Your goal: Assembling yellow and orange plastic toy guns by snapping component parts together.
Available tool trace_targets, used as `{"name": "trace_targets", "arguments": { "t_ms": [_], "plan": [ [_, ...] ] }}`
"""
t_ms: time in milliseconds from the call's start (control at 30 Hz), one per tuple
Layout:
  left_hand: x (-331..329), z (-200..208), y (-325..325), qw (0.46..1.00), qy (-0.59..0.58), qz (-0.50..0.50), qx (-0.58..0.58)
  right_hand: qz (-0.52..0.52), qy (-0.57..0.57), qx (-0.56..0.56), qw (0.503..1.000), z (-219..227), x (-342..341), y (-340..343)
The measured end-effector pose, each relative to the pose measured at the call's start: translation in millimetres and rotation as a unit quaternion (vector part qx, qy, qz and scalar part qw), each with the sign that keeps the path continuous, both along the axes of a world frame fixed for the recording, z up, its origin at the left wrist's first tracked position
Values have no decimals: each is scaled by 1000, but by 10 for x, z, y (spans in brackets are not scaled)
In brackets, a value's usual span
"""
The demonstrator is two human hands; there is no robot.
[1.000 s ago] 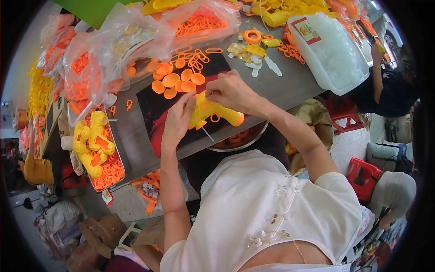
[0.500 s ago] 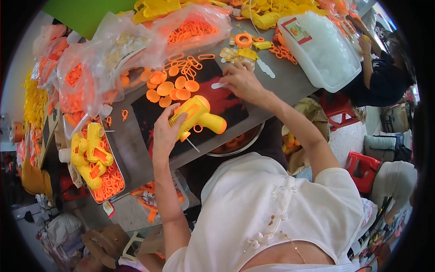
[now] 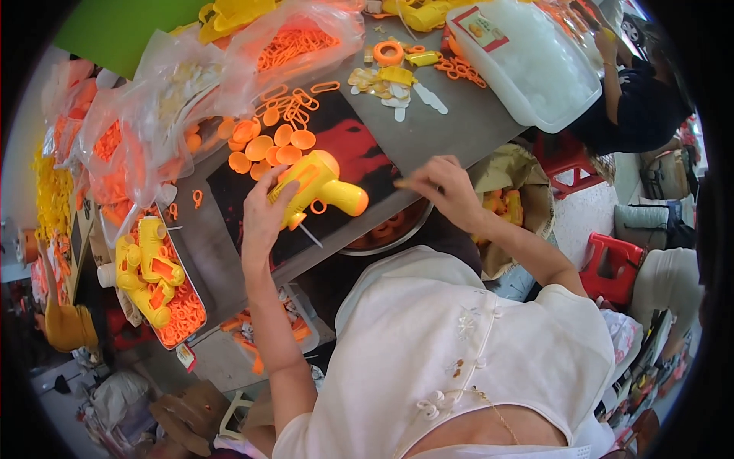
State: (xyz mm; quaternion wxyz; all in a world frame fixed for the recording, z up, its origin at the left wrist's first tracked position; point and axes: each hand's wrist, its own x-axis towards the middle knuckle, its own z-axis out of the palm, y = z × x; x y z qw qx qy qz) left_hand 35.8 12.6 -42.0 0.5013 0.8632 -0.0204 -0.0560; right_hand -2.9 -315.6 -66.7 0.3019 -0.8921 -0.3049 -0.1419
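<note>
My left hand (image 3: pixel 265 210) is closed around one end of a yellow pistol-shaped plastic toy (image 3: pixel 325 177) with orange parts. An orange ring hangs below its body, and a thin pale rod (image 3: pixel 311 236) sticks out beneath it towards me. My right hand (image 3: pixel 447 191) is off to the toy's right, over the table's front edge, fingers pinched together. A small yellowish bit shows at its fingertips, too small to name. Orange cup-shaped pieces (image 3: pixel 261 147) and orange loops (image 3: pixel 298 103) lie just beyond the toy. Small white and yellow pieces (image 3: pixel 394 83) lie farther back.
On the left, a tray of orange links (image 3: pixel 183 317) carries several yellow toy bodies (image 3: pixel 153 271). Plastic bags (image 3: pixel 298 46) of orange parts line the back. A white tub (image 3: pixel 527 69) stands back right. Below the table edge sit a metal bowl (image 3: pixel 397 239) and a paper sack (image 3: pixel 535 183).
My right hand has drawn back from above the table, moving right and towards me; the white piece at its fingertips no longer shows. My left hand still holds the toy, now slightly further left in view.
</note>
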Motion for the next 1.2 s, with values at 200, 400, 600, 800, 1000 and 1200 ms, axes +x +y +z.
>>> {"name": "trace_targets", "arguments": {
  "t_ms": [200,400,600,800,1000,1200],
  "plan": [
    [5,111,-618,977,-210,12,-30,7,442,392,807,314,397,395],
    [-46,343,-939,983,-92,14,-159,65,439,412,796,390,442,618],
    [20,327,-827,978,-64,29,-198,43,338,312,887,447,538,541],
    [69,384,-907,964,-85,76,-239,59,272,265,923,441,614,584],
    [-85,312,-796,976,-54,79,-193,17,405,420,812,338,592,555],
    [-164,25,-578,944,-250,41,212,-6,444,391,806,196,781,227]
  ]
}}
